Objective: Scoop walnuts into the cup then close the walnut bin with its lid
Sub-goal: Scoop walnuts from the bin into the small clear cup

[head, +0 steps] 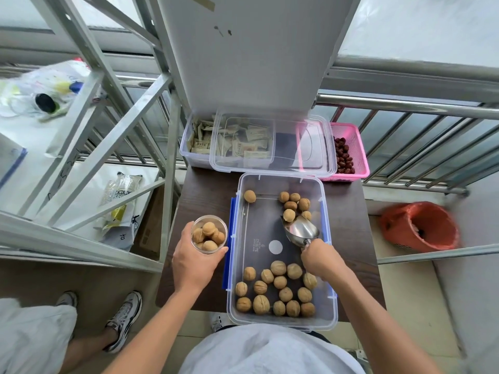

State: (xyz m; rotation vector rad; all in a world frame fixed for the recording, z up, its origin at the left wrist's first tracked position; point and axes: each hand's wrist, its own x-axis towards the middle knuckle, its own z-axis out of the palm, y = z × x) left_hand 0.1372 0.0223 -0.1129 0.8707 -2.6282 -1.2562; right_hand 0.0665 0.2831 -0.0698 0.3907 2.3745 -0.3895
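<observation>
- My right hand (320, 259) is closed around the handle of the metal scoop (301, 230), inside the walnut bin (280, 249); the scoop's mouth points to the far left, and its bowl looks empty.
- One walnut (289, 215) touches the scoop's far lip, part of a small cluster (295, 202) in the bin's far right corner.
- My left hand (193, 261) is wrapped around the clear cup (209, 233), fingers curled round its near side, holding it upright just left of the bin.
- The cup holds several walnuts, heaped close to its rim.
- The bin is clear plastic with blue latches (226, 273) on its sides, and it stands open on the dark table (199, 195) in front of me.
- A larger group of walnuts (278, 290) lies at the bin's near end, and a single one (249, 196) sits at the far left.
- The bin's clear lid (272, 144) lies flat beyond the bin, resting on top of another clear box of paper packets (199, 139) and overlapping a pink basket of red dates (348, 152) on the right.
- Far right, on the floor, stands an orange-lined bucket (420, 226).
</observation>
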